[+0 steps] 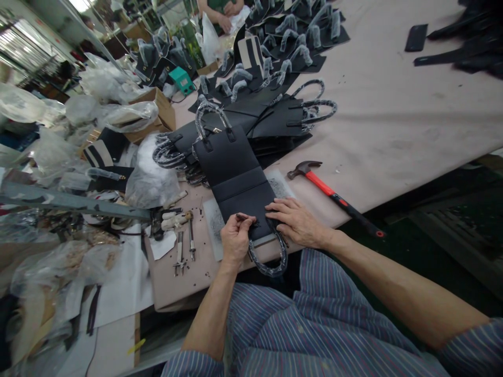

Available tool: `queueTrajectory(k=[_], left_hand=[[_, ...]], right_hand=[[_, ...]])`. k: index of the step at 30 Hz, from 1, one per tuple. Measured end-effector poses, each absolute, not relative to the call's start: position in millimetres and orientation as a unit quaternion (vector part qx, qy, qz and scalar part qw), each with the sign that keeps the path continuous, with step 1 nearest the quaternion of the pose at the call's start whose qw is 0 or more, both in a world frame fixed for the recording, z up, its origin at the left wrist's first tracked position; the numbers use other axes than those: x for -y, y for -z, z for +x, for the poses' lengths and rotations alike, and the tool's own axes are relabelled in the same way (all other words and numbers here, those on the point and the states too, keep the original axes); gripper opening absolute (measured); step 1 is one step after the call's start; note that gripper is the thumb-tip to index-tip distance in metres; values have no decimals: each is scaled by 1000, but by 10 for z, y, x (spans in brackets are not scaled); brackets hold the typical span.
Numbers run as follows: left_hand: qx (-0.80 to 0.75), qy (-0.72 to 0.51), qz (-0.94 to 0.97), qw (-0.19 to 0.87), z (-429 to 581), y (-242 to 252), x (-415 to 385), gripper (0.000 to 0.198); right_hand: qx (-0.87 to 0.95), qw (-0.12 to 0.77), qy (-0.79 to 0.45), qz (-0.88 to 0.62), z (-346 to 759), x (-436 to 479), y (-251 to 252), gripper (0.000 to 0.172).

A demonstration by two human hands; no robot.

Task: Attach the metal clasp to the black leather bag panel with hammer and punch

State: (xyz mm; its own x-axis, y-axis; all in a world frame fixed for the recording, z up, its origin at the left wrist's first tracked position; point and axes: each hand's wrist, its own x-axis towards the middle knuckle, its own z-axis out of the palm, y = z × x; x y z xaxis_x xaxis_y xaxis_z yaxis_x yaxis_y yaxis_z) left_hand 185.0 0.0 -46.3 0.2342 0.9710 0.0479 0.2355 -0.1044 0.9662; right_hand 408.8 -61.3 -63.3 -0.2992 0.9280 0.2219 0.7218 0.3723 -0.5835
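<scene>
A black leather bag panel with a fold across its middle lies before me. One plastic-wrapped handle rises at its far end, and another wrapped handle hangs over the table edge at the near end. My left hand is closed in a pinch at the near handle's left base; a small dark thing shows at the fingertips, too small to name. Across from it, my right hand lies with fingers stretched out on the panel's right edge, by the handle's other base. A pale slab is under the panel.
A claw hammer with a red and black handle lies to the right. Metal punches and another hammer are on the left. Stacked black bag panels fill the far side. Plastic bags crowd the left; a person's hands show behind.
</scene>
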Motion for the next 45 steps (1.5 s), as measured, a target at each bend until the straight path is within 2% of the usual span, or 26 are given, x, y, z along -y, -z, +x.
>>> queueTrajectory(k=[9,15,20,23,25,27,30,31,33,35,37,41,43,45], left_hand=[[-450,-381,727,352,1853,545,60,12],[-435,-358,755,336,1876,503,43,12],[-446,-370,750,319,1890,521,69,12],[-451,-368,748,318,1887,536,81,11],[-449,-369,750,317,1881,544,82,10],[-437,-369,756,319,1876,552,78,11],[-412,-363,769,327,1873,568,66,13],[-408,-363,771,329,1873,575,62,14],[-404,-369,769,331,1873,588,56,14],[-403,-378,764,334,1874,599,53,13],[-403,-380,762,336,1873,607,52,13],[-406,-386,757,337,1871,624,48,12],[-403,-396,752,340,1871,635,44,11],[-399,-402,748,345,1871,645,41,11]], right_hand=[[783,269,-194,-526,4097,613,637,41],[781,274,-197,-526,4078,610,661,42],[774,336,-210,-495,4205,601,631,40],[724,369,-158,-560,4446,655,607,36],[662,327,-95,-668,4645,725,616,34],[599,233,-56,-764,4829,797,629,35],[533,133,-84,-831,5013,842,596,29],[505,136,-124,-843,5041,833,563,22],[415,203,-281,-841,5045,792,468,10],[323,280,-453,-782,4981,752,348,12],[280,321,-545,-722,4864,743,211,14],[309,372,-530,-697,4574,836,-165,28],[400,407,-438,-694,4450,907,-396,38],[532,398,-286,-691,4356,970,-592,42]])
